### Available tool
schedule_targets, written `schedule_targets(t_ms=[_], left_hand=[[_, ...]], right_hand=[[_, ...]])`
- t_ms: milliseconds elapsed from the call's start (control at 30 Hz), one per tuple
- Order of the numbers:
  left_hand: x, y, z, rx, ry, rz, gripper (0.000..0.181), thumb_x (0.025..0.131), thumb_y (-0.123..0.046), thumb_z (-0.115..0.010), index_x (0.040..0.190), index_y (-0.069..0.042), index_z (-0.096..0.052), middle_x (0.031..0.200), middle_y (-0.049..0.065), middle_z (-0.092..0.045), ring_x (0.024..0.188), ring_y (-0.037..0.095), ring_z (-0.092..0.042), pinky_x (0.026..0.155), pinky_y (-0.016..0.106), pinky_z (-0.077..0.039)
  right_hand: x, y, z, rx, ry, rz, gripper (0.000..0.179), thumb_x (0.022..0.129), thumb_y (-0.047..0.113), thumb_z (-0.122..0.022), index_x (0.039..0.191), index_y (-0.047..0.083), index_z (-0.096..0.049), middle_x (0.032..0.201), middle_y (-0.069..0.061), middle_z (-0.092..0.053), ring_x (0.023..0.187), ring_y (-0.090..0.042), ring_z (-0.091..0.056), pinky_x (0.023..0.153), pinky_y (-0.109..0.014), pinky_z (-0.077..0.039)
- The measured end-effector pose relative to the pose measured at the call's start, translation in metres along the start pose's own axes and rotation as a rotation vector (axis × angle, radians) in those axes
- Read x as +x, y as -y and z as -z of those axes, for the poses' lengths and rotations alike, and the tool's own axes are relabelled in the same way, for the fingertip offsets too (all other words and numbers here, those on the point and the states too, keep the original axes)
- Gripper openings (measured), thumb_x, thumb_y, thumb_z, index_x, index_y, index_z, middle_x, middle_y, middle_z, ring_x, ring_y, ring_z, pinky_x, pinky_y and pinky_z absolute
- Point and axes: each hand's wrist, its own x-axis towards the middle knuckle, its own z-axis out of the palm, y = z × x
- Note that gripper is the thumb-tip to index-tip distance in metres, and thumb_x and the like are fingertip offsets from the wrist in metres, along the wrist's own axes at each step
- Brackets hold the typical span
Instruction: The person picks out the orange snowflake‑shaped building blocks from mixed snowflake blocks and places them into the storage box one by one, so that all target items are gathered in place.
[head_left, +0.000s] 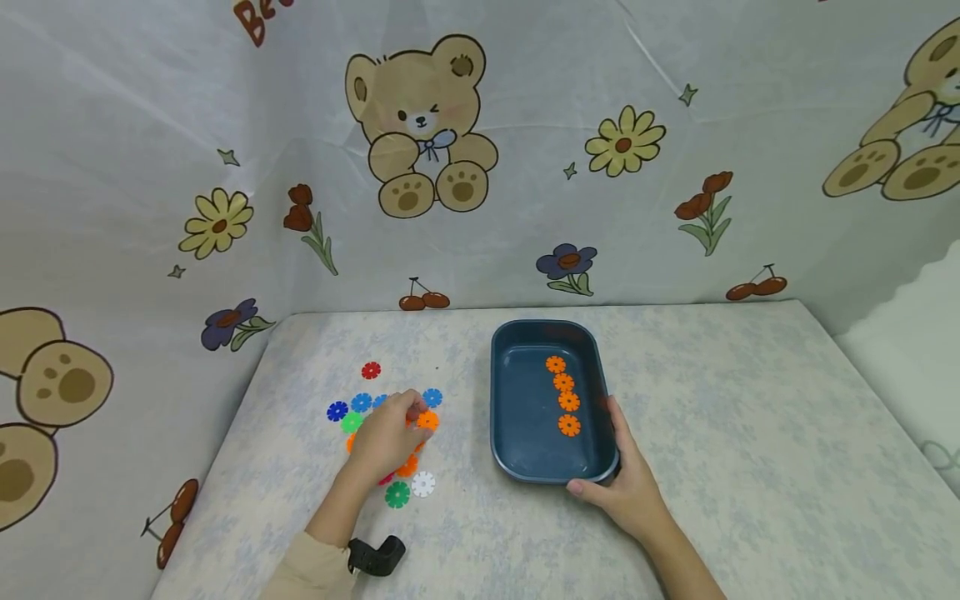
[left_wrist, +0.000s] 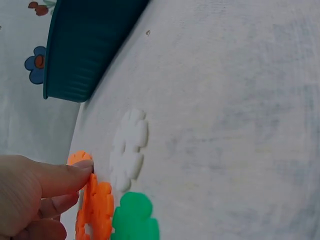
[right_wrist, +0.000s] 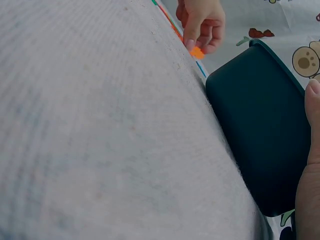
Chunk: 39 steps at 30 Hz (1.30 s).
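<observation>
My left hand (head_left: pixel 386 437) is over the loose toy discs and pinches an orange snowflake disc (right_wrist: pixel 198 52) between thumb and fingers. Around and below it lie a green disc (head_left: pixel 397 494), a white disc (head_left: pixel 423 484), a red disc (head_left: pixel 371 370) and several blue, orange and light green ones, some hidden by the hand. To the right stands a dark blue-green plastic tray (head_left: pixel 525 450), a few orange discs (head_left: pixel 569 401) in a rough column inside it. My right hand (head_left: pixel 630 492) grips the tray's near right corner, thumb at the front rim and fingers along the side.
A pale patterned cloth covers the table (head_left: pixel 720 400). Behind it hangs a fabric backdrop (head_left: pixel 525 83) printed with bears and flowers. A black wrist device (head_left: pixel 377 556) sits by the left sleeve (head_left: pixel 311 571).
</observation>
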Motion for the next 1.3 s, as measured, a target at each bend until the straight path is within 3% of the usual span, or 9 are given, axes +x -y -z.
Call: schedule_targets(t_ms=[167, 333, 467, 667, 833, 967, 1067, 1200, 1300], left_hand=[[-0.003, 0.002, -0.002, -0.046, -0.027, -0.075, 0.022, 0.086, -0.022, -0.078, 0.104, -0.025, -0.065, 0.084, -0.006, -0.062, 0.052, 0.014, -0.048, 0.050, 0.027, -0.040], [-0.007, -0.004, -0.002, -0.170, -0.069, -0.072, 0.019, 0.086, -0.023, -0.078, 0.102, -0.026, -0.069, 0.090, -0.008, -0.066, 0.066, 0.011, -0.054, 0.054, 0.024, -0.044], [-0.012, -0.021, 0.006, -0.281, -0.051, -0.051, 0.016, 0.087, -0.027, -0.078, 0.100, -0.030, -0.070, 0.092, -0.010, -0.066, 0.069, 0.015, -0.056, 0.057, 0.027, -0.048], [-0.019, -0.056, 0.012, -0.349, 0.047, -0.099, 0.014, 0.088, -0.031, -0.076, 0.100, -0.032, -0.070, 0.091, -0.010, -0.065, 0.082, 0.015, -0.058, 0.065, 0.030, -0.049], [-0.019, -0.083, 0.009, -0.266, 0.094, -0.186, 0.021, 0.089, -0.033, -0.075, 0.109, -0.029, -0.070, 0.088, -0.011, -0.067, 0.060, 0.016, -0.054, 0.053, 0.027, -0.043], [-0.017, -0.103, 0.001, -0.108, 0.105, -0.307, 0.026, 0.091, -0.030, -0.073, 0.117, -0.026, -0.073, 0.092, -0.010, -0.071, 0.066, 0.011, -0.058, 0.056, 0.023, -0.043], [-0.015, -0.118, -0.010, 0.020, 0.087, -0.389, 0.025, 0.090, -0.031, -0.073, 0.114, -0.026, -0.075, 0.089, -0.012, -0.072, 0.076, 0.004, -0.059, 0.059, 0.019, -0.044], [-0.011, -0.135, -0.029, 0.164, 0.049, -0.432, 0.021, 0.088, -0.034, -0.076, 0.107, -0.027, -0.078, 0.081, -0.013, -0.072, 0.068, 0.002, -0.060, 0.054, 0.019, -0.042], [-0.007, -0.146, -0.044, 0.230, 0.031, -0.414, 0.018, 0.086, -0.035, -0.078, 0.102, -0.027, -0.078, 0.085, -0.012, -0.075, 0.070, 0.007, -0.066, 0.056, 0.024, -0.048]], right_hand=[[0.000, 0.000, 0.000, 0.004, -0.003, 0.001, 0.129, 0.067, 0.009, -0.090, 0.160, 0.032, -0.003, 0.167, -0.001, -0.016, 0.146, 0.001, -0.022, 0.105, 0.000, -0.019], [0.000, -0.001, -0.001, 0.020, -0.002, 0.012, 0.130, 0.067, 0.007, -0.090, 0.160, 0.032, -0.004, 0.167, -0.001, -0.017, 0.146, 0.001, -0.023, 0.106, -0.001, -0.020], [0.000, -0.001, 0.000, 0.024, -0.004, 0.014, 0.130, 0.067, 0.007, -0.090, 0.160, 0.032, -0.004, 0.166, 0.000, -0.017, 0.146, 0.002, -0.022, 0.106, -0.001, -0.020], [0.000, 0.000, 0.000, 0.025, -0.002, 0.036, 0.130, 0.066, 0.006, -0.091, 0.160, 0.031, -0.004, 0.166, -0.003, -0.020, 0.145, 0.001, -0.024, 0.107, -0.001, -0.020], [0.000, 0.001, 0.000, 0.045, 0.006, 0.027, 0.130, 0.066, 0.006, -0.090, 0.160, 0.032, -0.004, 0.166, -0.002, -0.020, 0.146, 0.002, -0.023, 0.107, -0.001, -0.020], [0.001, 0.000, -0.001, 0.043, 0.005, 0.033, 0.129, 0.066, 0.006, -0.090, 0.160, 0.028, -0.005, 0.166, -0.003, -0.020, 0.146, 0.000, -0.024, 0.107, -0.002, -0.020], [0.001, -0.001, -0.001, 0.052, 0.006, 0.038, 0.128, 0.067, 0.006, -0.090, 0.161, 0.026, -0.005, 0.166, -0.004, -0.020, 0.146, -0.002, -0.025, 0.107, -0.002, -0.022], [0.001, -0.001, -0.001, 0.053, 0.007, 0.020, 0.128, 0.068, 0.005, -0.089, 0.160, 0.029, -0.004, 0.166, -0.002, -0.020, 0.147, -0.003, -0.023, 0.106, -0.002, -0.022], [0.000, -0.002, -0.001, 0.038, 0.007, 0.013, 0.127, 0.069, 0.006, -0.089, 0.161, 0.024, -0.004, 0.166, -0.002, -0.019, 0.148, -0.005, -0.023, 0.106, -0.002, -0.022]])
